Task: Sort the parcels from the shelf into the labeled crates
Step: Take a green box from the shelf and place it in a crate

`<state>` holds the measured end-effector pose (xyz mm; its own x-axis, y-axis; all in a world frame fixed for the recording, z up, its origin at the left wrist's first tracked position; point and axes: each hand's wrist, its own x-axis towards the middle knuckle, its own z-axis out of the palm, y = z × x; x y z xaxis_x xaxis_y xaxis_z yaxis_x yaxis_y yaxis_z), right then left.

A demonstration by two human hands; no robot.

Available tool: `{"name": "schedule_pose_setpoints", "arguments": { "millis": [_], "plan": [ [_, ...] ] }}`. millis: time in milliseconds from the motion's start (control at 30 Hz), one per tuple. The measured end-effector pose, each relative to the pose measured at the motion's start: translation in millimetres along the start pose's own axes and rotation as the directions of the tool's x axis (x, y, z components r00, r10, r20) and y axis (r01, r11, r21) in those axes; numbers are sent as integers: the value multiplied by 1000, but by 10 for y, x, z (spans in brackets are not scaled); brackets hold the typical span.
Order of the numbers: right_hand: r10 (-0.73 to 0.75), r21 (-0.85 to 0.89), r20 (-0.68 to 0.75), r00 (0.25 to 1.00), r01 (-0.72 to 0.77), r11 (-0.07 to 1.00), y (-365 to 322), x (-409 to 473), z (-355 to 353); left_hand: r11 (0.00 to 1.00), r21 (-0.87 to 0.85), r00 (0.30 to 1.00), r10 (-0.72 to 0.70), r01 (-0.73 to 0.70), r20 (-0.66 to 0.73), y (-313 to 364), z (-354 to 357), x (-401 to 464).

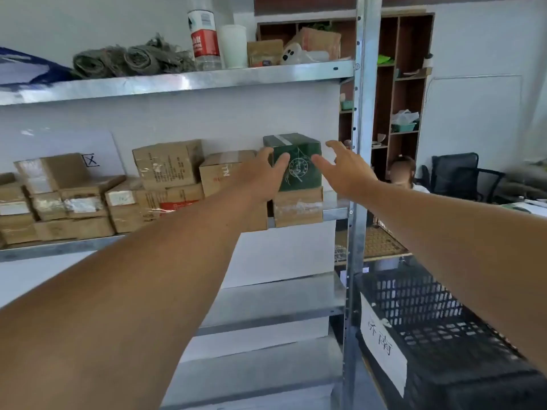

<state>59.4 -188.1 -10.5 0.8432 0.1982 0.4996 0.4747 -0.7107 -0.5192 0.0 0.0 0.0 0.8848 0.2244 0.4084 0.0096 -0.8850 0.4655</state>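
Shelf (177, 84) shiny galvanised metal; parcels (168, 167) matt brown cardboard, glossy tape; green box (305, 173) glossy; crate (444, 321) black plastic mesh.

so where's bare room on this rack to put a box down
Free: the bare shelf boards below the parcel row, left of the black crate. Crowded: the middle shelf, brown cartons packed up to the green box, and the cluttered top shelf.

1. A metal shelf (337, 213) carries a row of brown cardboard parcels (168, 167), stacked two or three high.
2. At its right end a brown carton (297, 207) lies directly on the shelf, with a green box (299, 161) on top.
3. The upper shelf (177, 84) holds rolled grey-green bundles (130, 59), perhaps netting, a water bottle (204, 37) and a white cup (233, 45).
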Motion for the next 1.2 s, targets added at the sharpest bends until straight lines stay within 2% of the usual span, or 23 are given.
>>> {"name": "schedule_pose_setpoints", "arguments": {
  "millis": [100, 300, 367, 467, 700, 900, 1033, 1200],
  "plan": [
    [136, 146, 0, 991, -135, 980, 57, 335, 163, 997, -55, 999, -50, 50, 7, -61, 85, 319],
    [300, 252, 168, 939, -335, 908, 87, 825, 323, 990, 34, 989, -139, 137, 48, -87, 188, 806],
    [331, 337, 253, 909, -403, 851, 95, 926, 379, 985, -10, 983, -172, 173, 70, -53, 236, 909],
    [278, 394, 304, 911, -386, 834, 91, 1012, 427, 954, -171, 969, -239, 247, 70, 36, 304, 980],
    [253, 493, 292, 922, -372, 787, 177, 1064, 426, 920, -257, 955, -294, 296, 47, 41, 325, 1025],
    [179, 623, 200, 963, -266, 735, 218, 948, 352, 870, -445, 963, -265, 213, -56, 156, 371, 890],
    [166, 666, 152, 974, -225, 711, 184, 826, 272, 869, -466, 971, -226, 164, -80, 230, 315, 739],
    [171, 634, 120, 978, -208, 745, 102, 623, 169, 869, -481, 991, -136, 114, -10, 164, 234, 627]
  ]
}}
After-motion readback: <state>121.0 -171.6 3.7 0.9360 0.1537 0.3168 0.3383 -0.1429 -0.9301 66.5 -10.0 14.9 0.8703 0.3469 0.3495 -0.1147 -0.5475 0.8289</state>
